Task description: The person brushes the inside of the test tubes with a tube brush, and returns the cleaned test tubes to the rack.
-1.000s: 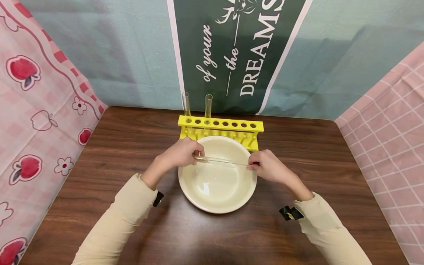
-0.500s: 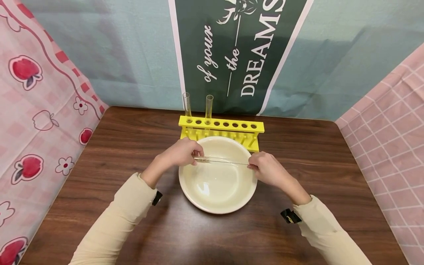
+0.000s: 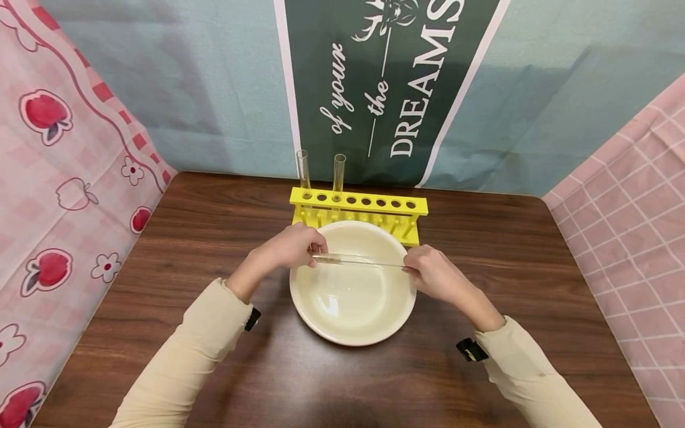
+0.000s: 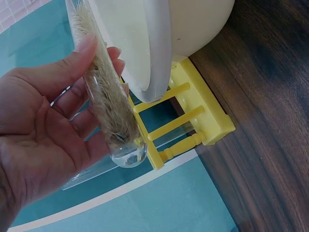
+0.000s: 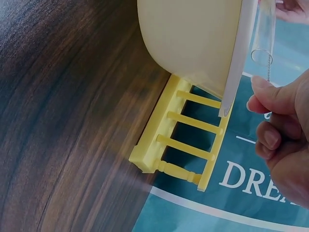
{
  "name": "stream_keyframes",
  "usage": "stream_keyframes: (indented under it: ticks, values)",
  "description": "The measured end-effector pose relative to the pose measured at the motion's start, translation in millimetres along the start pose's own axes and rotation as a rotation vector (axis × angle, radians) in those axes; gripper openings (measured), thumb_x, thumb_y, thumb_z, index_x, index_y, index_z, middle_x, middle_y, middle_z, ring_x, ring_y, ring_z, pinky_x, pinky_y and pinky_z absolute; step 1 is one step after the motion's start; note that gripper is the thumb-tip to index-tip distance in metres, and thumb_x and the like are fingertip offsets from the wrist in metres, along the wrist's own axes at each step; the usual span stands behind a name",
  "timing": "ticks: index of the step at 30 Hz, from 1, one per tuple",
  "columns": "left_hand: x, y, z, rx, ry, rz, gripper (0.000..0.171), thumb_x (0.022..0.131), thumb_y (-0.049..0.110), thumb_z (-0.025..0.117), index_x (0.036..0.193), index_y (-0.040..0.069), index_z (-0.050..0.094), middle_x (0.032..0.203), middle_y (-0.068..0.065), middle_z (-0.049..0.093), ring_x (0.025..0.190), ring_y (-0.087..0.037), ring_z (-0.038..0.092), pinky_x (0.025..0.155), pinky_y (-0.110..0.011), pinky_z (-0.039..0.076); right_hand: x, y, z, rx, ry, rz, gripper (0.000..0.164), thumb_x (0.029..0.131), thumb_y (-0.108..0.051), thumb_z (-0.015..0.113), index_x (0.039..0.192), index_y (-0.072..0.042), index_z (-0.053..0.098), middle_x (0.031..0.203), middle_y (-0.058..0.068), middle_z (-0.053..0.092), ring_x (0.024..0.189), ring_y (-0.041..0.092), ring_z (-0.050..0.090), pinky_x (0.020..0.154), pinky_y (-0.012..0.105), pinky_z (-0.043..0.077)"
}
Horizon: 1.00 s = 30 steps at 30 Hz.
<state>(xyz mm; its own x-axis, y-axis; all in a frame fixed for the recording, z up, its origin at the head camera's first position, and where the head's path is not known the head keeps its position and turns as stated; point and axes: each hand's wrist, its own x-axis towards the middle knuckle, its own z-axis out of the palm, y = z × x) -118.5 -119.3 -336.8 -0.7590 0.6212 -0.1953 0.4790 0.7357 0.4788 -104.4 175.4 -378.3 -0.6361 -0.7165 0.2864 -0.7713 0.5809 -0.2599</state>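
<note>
My left hand grips a clear glass test tube near its rounded end, thumb across the top side. Inside that end sit the pale bristles of a test tube brush. The tube lies almost level over a cream basin, its mouth toward the right. From the mouth runs the brush's thin twisted wire, and my right hand pinches it between thumb and curled fingers at the basin's right rim. The wire's far end is mostly hidden in the right hand.
Behind the basin stands a yellow test tube rack, partly covered by the basin. Two upright glass test tubes, a left one and a right one, stand in it. A wooden table meets a cloth backdrop at the back.
My right hand has shifted slightly right and its fingers have rolled a little on the wire. My left hand keeps its hold on the test tube, nearly still.
</note>
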Motion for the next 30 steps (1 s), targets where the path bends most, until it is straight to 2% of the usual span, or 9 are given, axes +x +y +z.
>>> stream_keyframes:
  ticks: [13,22,30]
  values:
    - [-2.6,-2.8,-2.8,-0.027,-0.015,-0.004,0.015,0.071,0.002,0.075,0.084,0.007,0.068,0.077,0.000,0.063,0.074,-0.014,0.056,0.071,-0.029,0.045,-2.0,2.1,-3.4,-0.045,0.019,-0.047,0.030,0.066,0.017,0.065,0.060,-0.009,0.050,0.058,-0.002,0.043,0.060,0.016,0.050,0.067,0.039,0.045]
    - [-6.0,-10.3,-2.6,-0.039,-0.028,-0.014,0.017,0.072,0.002,0.074,0.088,0.006,0.068,0.079,0.000,0.062,0.075,-0.013,0.055,0.071,-0.028,0.045,-5.6,5.8,-7.5,-0.035,-0.033,0.030,0.025,0.071,0.015,0.063,0.064,-0.008,0.055,0.059,-0.003,0.045,0.059,0.014,0.048,0.070,0.039,0.046]
    - [-9.7,-14.3,-2.9,-0.066,-0.045,-0.018,0.017,0.072,0.002,0.074,0.087,0.007,0.068,0.076,0.002,0.060,0.073,-0.012,0.052,0.068,-0.026,0.045,-6.6,7.3,-8.9,-0.044,-0.045,0.050,0.029,0.070,0.018,0.060,0.062,-0.010,0.054,0.056,-0.005,0.042,0.057,0.013,0.047,0.067,0.038,0.046]
